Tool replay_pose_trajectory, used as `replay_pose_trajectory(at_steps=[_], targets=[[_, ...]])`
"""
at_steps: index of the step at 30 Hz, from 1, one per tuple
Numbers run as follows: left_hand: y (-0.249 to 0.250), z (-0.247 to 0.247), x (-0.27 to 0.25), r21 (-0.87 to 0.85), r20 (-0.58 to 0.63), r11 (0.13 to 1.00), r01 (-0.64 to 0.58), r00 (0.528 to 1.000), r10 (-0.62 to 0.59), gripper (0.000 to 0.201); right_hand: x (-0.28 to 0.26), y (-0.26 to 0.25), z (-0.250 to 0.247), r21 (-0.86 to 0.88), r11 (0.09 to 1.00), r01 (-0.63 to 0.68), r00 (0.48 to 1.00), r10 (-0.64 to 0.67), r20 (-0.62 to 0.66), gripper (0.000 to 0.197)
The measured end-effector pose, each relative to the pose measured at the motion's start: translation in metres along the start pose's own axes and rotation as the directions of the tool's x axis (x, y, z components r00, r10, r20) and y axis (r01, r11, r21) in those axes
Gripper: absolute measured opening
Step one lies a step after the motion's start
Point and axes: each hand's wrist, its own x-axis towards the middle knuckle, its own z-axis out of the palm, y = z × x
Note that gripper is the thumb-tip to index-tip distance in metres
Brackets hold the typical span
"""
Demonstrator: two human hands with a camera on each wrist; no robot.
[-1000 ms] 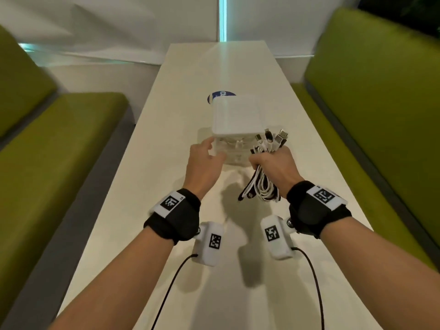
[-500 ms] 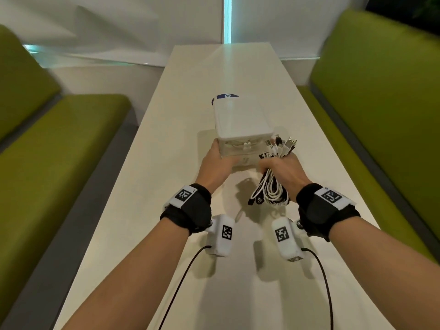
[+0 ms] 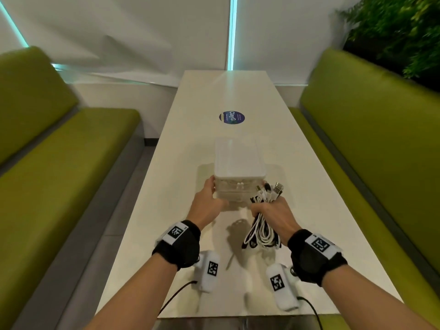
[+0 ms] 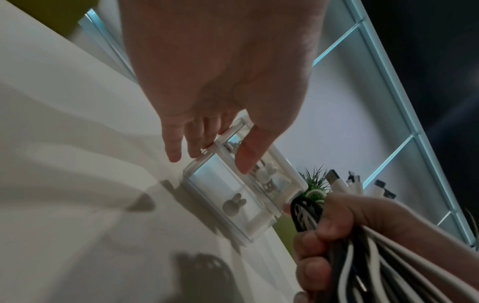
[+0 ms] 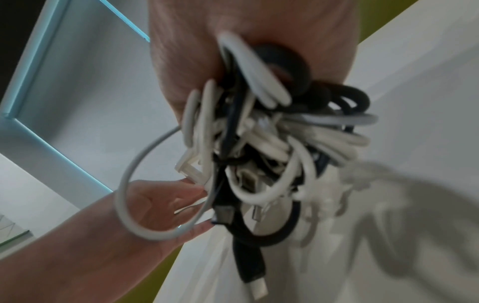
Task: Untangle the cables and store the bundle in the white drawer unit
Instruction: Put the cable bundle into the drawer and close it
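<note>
The white drawer unit stands mid-table, both clear-fronted drawers shut, each with a small rabbit-shaped knob. My left hand is at its front left corner. In the left wrist view the left hand has straight fingers along the unit's side and the thumb lying on the upper drawer front. My right hand grips a bundle of white and black cables just right of the unit. Plugs stick out above the fist and loops hang below it.
The long white table runs away from me, with a round blue sticker beyond the unit. Green benches flank it. A plant is at the top right. The table's near edge lies under my forearms.
My left hand reached forward and came to rest on the unit's front left corner. The right hand kept hold of the bundle beside the unit. The view tilted upward.
</note>
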Motion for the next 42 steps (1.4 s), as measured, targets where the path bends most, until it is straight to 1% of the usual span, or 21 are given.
replay_pose_trajectory(at_steps=[3,6,10,13,14,16,19,24,25,27,28,29,30,32,33,34,35,37,38,41,42], targets=[[-0.007,0.0,-0.034,0.008,-0.003,1.0,-0.007,1.0,0.007,0.067,-0.034,0.005,0.009,0.001,1.0,0.003,1.0,-0.003,-0.015,0.029],[-0.017,0.002,-0.064,0.05,-0.049,0.998,-0.029,0.998,0.031,0.061,-0.064,0.014,0.014,-0.024,1.0,-0.004,1.0,0.004,-0.004,0.035],[-0.023,0.0,-0.076,0.084,-0.085,0.995,-0.05,0.995,0.057,0.058,-0.084,0.022,0.014,-0.089,0.996,0.018,1.0,-0.02,-0.022,0.028],[-0.024,-0.001,-0.072,0.131,-0.099,0.99,-0.048,0.993,0.061,0.053,-0.086,0.017,0.013,-0.058,0.994,0.097,0.993,-0.101,-0.066,0.059],[-0.025,0.0,-0.07,0.155,-0.108,0.987,-0.046,0.992,0.063,0.052,-0.084,0.015,0.014,-0.072,0.992,0.102,0.992,-0.107,-0.066,0.06],[-0.029,0.001,-0.067,0.213,-0.117,0.976,-0.045,0.991,0.071,0.053,-0.081,0.01,0.014,-0.092,0.991,0.098,0.993,-0.103,-0.053,0.047],[-0.034,0.002,-0.066,0.302,-0.116,0.952,-0.054,0.989,0.093,0.057,-0.081,0.01,0.012,-0.104,0.99,0.091,0.994,-0.096,-0.048,0.057],[-0.043,0.005,-0.078,0.428,-0.126,0.901,-0.067,0.983,0.133,0.07,-0.085,0.014,0.009,-0.115,0.989,0.096,0.995,-0.1,-0.029,0.057],[-0.044,0.006,-0.081,0.436,-0.118,0.897,-0.068,0.984,0.132,0.073,-0.084,0.017,0.009,-0.105,0.99,0.093,0.995,-0.097,-0.035,0.06],[-0.043,0.007,-0.088,0.45,-0.094,0.891,-0.062,0.989,0.117,0.077,-0.086,0.017,0.007,-0.069,0.992,0.105,0.991,-0.11,-0.071,0.046],[-0.039,0.006,-0.092,0.458,-0.087,0.887,-0.055,0.991,0.106,0.077,-0.087,0.018,0.006,-0.034,0.993,0.11,0.989,-0.113,-0.098,0.069],[-0.035,0.003,-0.095,0.457,-0.099,0.888,-0.051,0.989,0.107,0.075,-0.085,0.021,0.005,0.013,0.99,0.138,0.984,-0.135,-0.117,0.083],[-0.027,-0.001,-0.1,0.437,-0.133,0.897,-0.063,0.982,0.134,0.071,-0.086,0.019,0.004,0.059,0.986,0.158,0.978,-0.148,-0.146,0.087],[-0.007,-0.008,-0.115,0.303,-0.216,0.936,-0.181,0.943,0.253,0.064,-0.09,0.013,0.005,0.13,0.966,0.223,0.966,-0.201,-0.163,0.065],[0.004,-0.01,-0.123,0.218,-0.204,0.941,-0.259,0.931,0.303,0.064,-0.093,0.008,0.007,0.149,0.955,0.256,0.959,-0.232,-0.162,0.042],[0.015,-0.01,-0.13,0.158,-0.114,0.939,-0.304,0.939,0.323,0.073,-0.096,0.004,0.01,0.185,0.942,0.281,0.956,-0.258,-0.139,0.021],[0.024,-0.008,-0.136,0.132,0.036,0.943,-0.306,0.952,0.304,0.087,-0.1,0.0,0.015,0.225,0.927,0.3,0.952,-0.279,-0.123,0.009],[0.036,0.001,-0.14,0.114,0.327,0.963,-0.244,0.925,0.196,0.101,-0.104,-0.005,0.025,0.315,0.901,0.3,0.954,-0.285,-0.091,0.022],[0.038,0.004,-0.138,0.063,0.404,0.976,-0.206,0.9,0.164,0.093,-0.105,-0.006,0.029,0.368,0.888,0.277,0.96,-0.269,-0.073,0.025],[0.04,0.006,-0.133,-0.108,0.5,0.99,-0.094,0.855,0.136,0.068,-0.109,-0.006,0.035,0.479,0.856,0.192,0.978,-0.206,-0.024,0.009],[0.04,0.004,-0.132,-0.106,0.516,0.991,-0.085,0.847,0.128,0.066,-0.109,-0.003,0.036,0.474,0.861,0.182,0.981,-0.194,-0.024,0.02]])
